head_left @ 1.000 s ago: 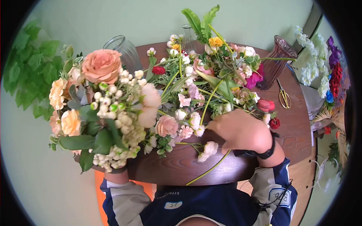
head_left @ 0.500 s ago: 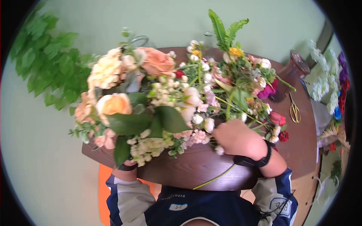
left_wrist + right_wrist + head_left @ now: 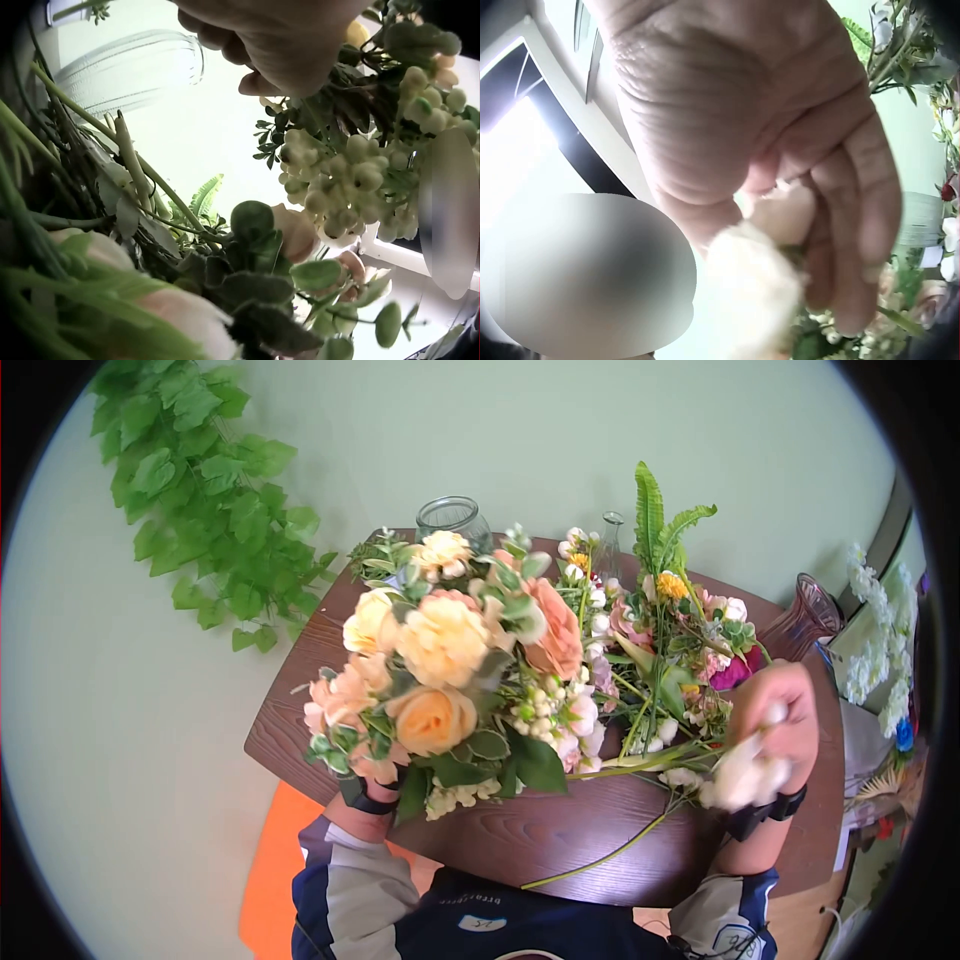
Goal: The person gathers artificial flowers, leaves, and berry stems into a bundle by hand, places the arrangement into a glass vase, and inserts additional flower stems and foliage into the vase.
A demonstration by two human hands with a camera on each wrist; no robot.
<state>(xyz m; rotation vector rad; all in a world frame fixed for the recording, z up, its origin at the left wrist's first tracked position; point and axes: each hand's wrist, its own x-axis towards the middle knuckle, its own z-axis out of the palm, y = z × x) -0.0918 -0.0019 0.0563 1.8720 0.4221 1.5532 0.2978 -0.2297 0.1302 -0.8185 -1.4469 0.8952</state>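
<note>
A large bouquet of peach, cream and orange flowers hangs over the left part of the table, mostly hiding the left hand that holds it. In the left wrist view the left hand has curled fingers above white berries; the stems in its grip are hidden. To the right, the right hand holds a sprig of white flowers, blurred in the head view. From the right wrist, the right hand curls its fingers and thumb round the white blooms.
Loose flowers and a fern cover the table's middle. A round glass vase, a narrow clear bottle and a purplish glass vase stand behind. One green stem lies near the front edge of the wooden table.
The right hand has risen and moved right from the loose flowers, with white blooms in its grip. The bouquet has shifted right and turned. The head view has also shifted.
</note>
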